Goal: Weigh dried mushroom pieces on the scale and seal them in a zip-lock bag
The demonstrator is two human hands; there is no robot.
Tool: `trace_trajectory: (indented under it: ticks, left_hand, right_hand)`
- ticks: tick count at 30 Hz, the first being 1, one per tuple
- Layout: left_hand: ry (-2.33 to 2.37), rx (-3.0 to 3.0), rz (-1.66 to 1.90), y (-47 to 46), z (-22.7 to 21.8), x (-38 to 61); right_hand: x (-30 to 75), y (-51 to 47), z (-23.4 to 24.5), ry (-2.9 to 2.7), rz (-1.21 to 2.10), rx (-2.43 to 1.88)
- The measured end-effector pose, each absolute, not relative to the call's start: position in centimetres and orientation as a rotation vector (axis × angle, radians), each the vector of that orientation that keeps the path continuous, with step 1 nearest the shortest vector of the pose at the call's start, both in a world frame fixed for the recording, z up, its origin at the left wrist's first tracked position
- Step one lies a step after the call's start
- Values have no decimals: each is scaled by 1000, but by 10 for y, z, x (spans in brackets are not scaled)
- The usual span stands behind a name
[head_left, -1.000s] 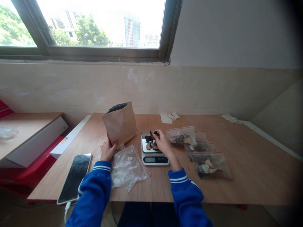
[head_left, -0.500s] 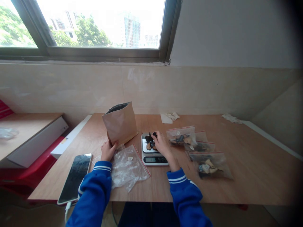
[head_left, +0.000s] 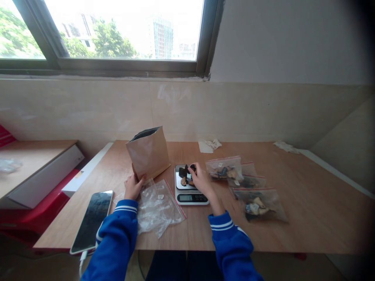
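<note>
A small digital kitchen scale (head_left: 191, 197) sits mid-table with dark and tan dried pieces (head_left: 184, 176) piled on its platform. My right hand (head_left: 202, 180) rests over the platform's right side, fingers curled around some of those pieces. My left hand (head_left: 132, 186) grips the lower corner of an upright brown paper bag (head_left: 149, 152), whose top is open. An empty clear zip bag with a red strip (head_left: 158, 207) lies flat between my hands.
Three filled zip bags (head_left: 249, 187) lie right of the scale. A phone (head_left: 92, 220) with a cable rests at the table's front left edge. Crumpled tissue (head_left: 209, 145) lies near the back wall. A lower side table (head_left: 35, 160) stands at the left.
My right hand has shifted slightly on the scale platform among the pieces. The left hand and the paper bag have stayed put.
</note>
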State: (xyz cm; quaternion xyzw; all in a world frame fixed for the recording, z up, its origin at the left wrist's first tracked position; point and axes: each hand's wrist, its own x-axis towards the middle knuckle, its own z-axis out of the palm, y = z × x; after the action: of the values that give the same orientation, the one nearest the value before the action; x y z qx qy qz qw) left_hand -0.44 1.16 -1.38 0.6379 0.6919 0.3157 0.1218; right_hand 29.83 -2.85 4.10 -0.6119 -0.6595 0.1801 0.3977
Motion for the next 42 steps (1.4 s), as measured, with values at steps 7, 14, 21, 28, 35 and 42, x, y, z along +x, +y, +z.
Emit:
trace_trajectory:
  ticks: [7,14,21,28,35,42]
  left_hand:
    - [2043,1888,907,11,-12,-4]
    - [2037,1899,883,10,-10,-3]
    - [2056,1900,882,10,-10,-3]
    - [2065,1914,840,10,-10,-4]
    - [2053,1914,862,10,-10,-3]
    - [2056,1923,844,10,-10,-3]
  right_hand:
    - [290,-28,46,-1727,478,-1547]
    - [292,-28,50,-1649,499,-1496]
    - [272,-21,54,-1807,508,-1397]
    - [264,-6,47,-2084,370,-1504]
    - [294,-6,43,-1804,416,-1384]
    - [340,-11,25,-1743,348,-1360]
